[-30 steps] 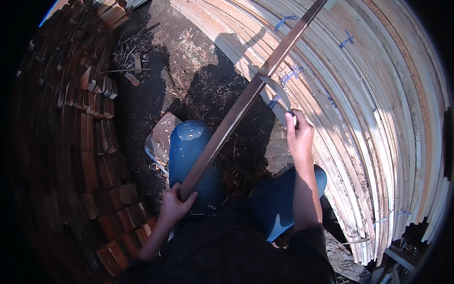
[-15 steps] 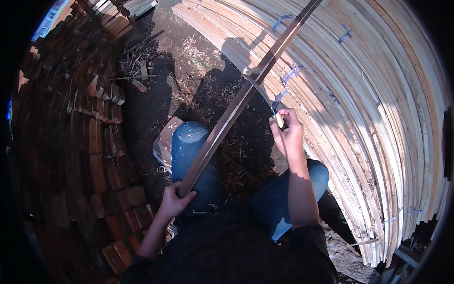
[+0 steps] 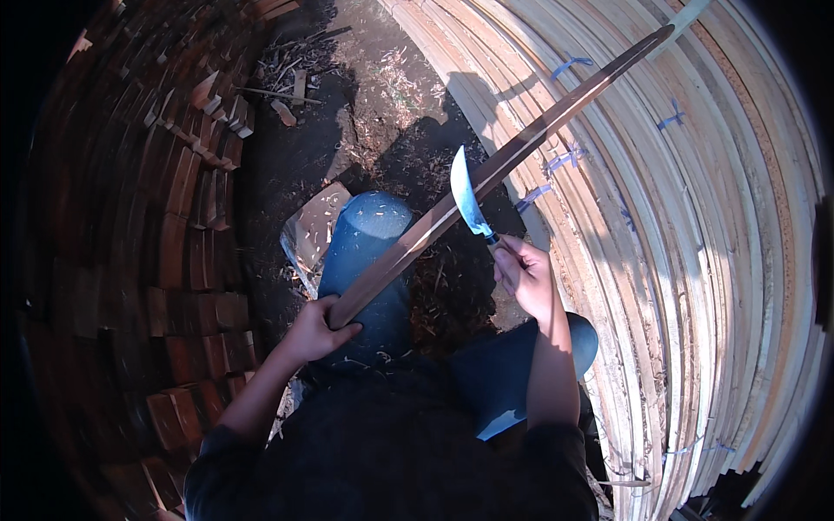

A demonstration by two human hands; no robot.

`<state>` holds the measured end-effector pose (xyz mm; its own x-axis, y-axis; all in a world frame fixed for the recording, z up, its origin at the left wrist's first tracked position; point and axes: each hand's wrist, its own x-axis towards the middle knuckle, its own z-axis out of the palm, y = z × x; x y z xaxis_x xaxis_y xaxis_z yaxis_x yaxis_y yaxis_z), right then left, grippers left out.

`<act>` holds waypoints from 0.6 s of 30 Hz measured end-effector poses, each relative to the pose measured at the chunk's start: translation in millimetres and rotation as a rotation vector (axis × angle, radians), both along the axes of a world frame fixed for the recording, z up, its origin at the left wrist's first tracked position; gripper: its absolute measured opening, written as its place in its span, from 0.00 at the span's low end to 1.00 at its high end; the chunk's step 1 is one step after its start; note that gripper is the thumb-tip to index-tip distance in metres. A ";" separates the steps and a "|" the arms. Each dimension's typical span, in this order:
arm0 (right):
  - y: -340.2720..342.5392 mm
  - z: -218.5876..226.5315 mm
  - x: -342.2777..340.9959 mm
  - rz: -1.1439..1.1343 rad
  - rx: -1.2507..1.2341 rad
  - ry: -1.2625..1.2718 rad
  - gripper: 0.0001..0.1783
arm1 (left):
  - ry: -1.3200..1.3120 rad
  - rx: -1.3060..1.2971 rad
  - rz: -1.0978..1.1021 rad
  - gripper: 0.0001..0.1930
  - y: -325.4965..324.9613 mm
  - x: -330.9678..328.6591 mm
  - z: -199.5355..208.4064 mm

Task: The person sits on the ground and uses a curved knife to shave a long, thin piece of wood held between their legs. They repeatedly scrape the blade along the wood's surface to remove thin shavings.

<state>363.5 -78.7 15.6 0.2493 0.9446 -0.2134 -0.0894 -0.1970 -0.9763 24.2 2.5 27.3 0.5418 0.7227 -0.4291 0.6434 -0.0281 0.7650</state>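
A long, dark brown wooden strip (image 3: 426, 229) slants from my lap up to the far right, with a pale streak along its face. My left hand (image 3: 320, 333) is wrapped round its near end, beside my left knee. In my right hand (image 3: 524, 276) is a knife (image 3: 466, 193) with a curved, shiny blade, gripped by its handle. The blade points away from me and lies across the strip near its middle. From this view I cannot tell whether the edge touches the wood. My fingers hide most of the handle.
Pale wooden strips (image 3: 643, 286), tied with blue bands (image 3: 569, 159), lie stacked along the right. On the left rises a stack of reddish-brown wood pieces (image 3: 178, 200). Shavings and scraps litter the dark ground (image 3: 382, 113). A flat board (image 3: 317, 221) sits beside my left knee.
The knife has come nearer along the strip, and its blade has turned to show its broad face. The strip's far end has swung right and is now in view. My view has shifted slightly.
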 end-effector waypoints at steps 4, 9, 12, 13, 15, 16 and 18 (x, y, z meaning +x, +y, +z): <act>0.0 -1.3 -7.1 0.129 0.089 -0.127 0.13 | 0.030 0.005 -0.012 0.19 1.0 2.5 6.4; -0.8 4.2 -2.3 -0.026 -0.024 -0.071 0.16 | 0.048 -0.013 -0.021 0.19 2.5 -0.3 4.3; -5.9 -1.0 -1.5 0.050 -0.011 -0.123 0.17 | 0.033 -0.020 -0.017 0.18 2.9 -2.4 3.8; -6.1 -1.4 3.1 0.038 0.016 -0.140 0.17 | 0.023 -0.018 -0.016 0.18 3.0 -3.3 3.7; -11.0 -10.9 11.1 -0.084 0.122 -0.018 0.17 | 0.031 -0.046 -0.026 0.18 4.5 -0.7 4.0; -12.6 -12.5 17.8 -0.133 0.084 0.117 0.17 | 0.035 -0.060 -0.031 0.19 4.8 0.4 4.1; -4.5 -11.4 3.3 -0.041 0.166 -0.200 0.17 | 0.025 -0.042 -0.006 0.18 3.2 -1.5 3.2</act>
<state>366.8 -83.2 4.2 0.3098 0.9508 0.0013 0.1044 -0.0326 -0.9940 22.7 5.7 30.6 0.5350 0.7002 -0.4728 0.6622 0.0000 0.7493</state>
